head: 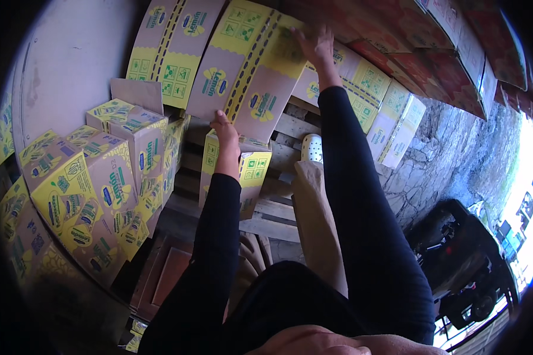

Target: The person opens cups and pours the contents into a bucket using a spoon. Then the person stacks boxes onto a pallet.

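A long cardboard carton [248,66] with yellow panels and a lemon print lies before me, between my hands. My left hand [226,128] is at its near edge, the thumb up on the printed face; its other fingers are partly hidden. My right hand [316,44] is at the carton's far right side, its fingers spread over a dark smudge on the yellow panel. Below the near end stands a smaller-looking carton [255,166] on a wooden pallet [275,224]. Another printed carton [173,44] lies to the left, and more cartons [359,88] lie to the right.
Lemon-print cartons [115,177] are stacked at the left beside a pale panel [71,57]. Red cartons [448,75] rise at the upper right. My foot in a white clog [312,147] is on the pallet. Cracked stone flooring [426,155] and a dark machine or vehicle [462,262] lie right.
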Demonstrator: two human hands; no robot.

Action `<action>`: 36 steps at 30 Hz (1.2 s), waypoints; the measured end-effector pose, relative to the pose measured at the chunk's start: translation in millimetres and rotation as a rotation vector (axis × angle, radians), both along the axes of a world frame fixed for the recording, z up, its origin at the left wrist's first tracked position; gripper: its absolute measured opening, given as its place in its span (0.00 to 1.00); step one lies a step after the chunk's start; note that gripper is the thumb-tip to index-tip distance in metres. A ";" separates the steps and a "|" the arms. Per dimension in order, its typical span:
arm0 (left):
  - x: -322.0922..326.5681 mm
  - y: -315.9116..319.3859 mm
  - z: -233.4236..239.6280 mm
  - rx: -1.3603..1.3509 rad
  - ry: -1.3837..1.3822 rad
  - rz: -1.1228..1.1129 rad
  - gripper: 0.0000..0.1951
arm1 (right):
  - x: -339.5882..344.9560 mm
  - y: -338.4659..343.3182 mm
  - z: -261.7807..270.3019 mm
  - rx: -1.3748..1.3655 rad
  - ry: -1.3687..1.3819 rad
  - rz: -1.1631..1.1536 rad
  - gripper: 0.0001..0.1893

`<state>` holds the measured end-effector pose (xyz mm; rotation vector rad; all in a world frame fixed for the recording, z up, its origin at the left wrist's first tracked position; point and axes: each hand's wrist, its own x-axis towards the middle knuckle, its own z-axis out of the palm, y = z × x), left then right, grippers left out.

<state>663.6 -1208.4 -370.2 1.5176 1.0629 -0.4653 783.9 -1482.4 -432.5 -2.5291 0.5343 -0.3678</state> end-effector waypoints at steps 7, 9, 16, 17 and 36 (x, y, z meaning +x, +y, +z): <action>-29.4 36.8 -34.5 0.106 -0.189 0.051 0.31 | -201.0 12.1 39.9 0.247 0.161 -0.113 0.28; -11.7 41.0 -29.8 0.164 -0.251 -0.032 0.30 | -240.9 -3.9 27.8 0.598 0.383 -0.230 0.27; 20.8 14.7 -14.5 0.758 -0.165 -0.538 0.31 | -251.4 -19.4 -47.0 0.955 0.409 0.051 0.25; 17.7 24.7 -13.3 0.780 -0.164 -0.525 0.31 | -249.7 -2.7 -46.0 1.014 0.485 0.099 0.27; -148.3 135.6 37.8 -0.366 -0.342 0.102 0.30 | -355.1 155.6 311.9 0.545 0.325 -0.503 0.28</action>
